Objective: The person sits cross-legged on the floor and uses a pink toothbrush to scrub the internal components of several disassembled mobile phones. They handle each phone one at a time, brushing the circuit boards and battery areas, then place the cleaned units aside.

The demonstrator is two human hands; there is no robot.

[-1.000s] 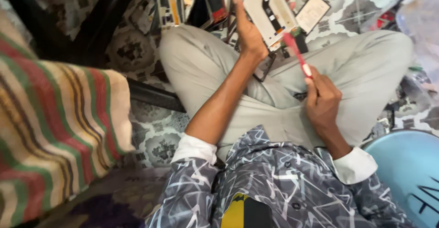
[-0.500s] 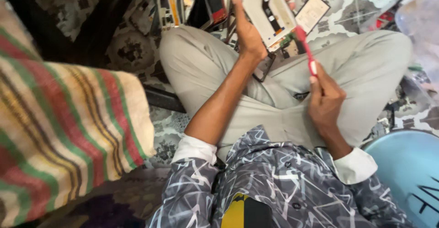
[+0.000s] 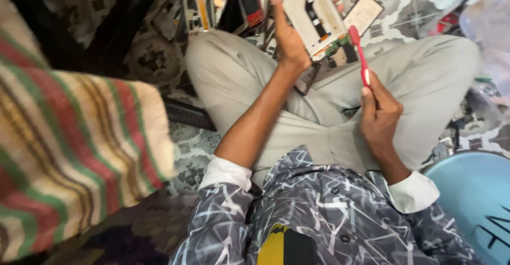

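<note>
Striped blanket fills the 9 o'clock side; blue tub sits at 4 o'clock. Your left hand grips the opened phone at 12, long axis running 11 to 5. Your right hand pinches the red toothbrush, head up at 11 o'clock, touching the phone's lower edge. Loose phone parts lie beyond your knee, out of the way.

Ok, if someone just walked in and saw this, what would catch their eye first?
Probably the opened phone with its insides bare, held up by the left hand at top centre, and the red toothbrush that the right hand sets against its lower edge. After that, the striped blanket on the left.
</note>
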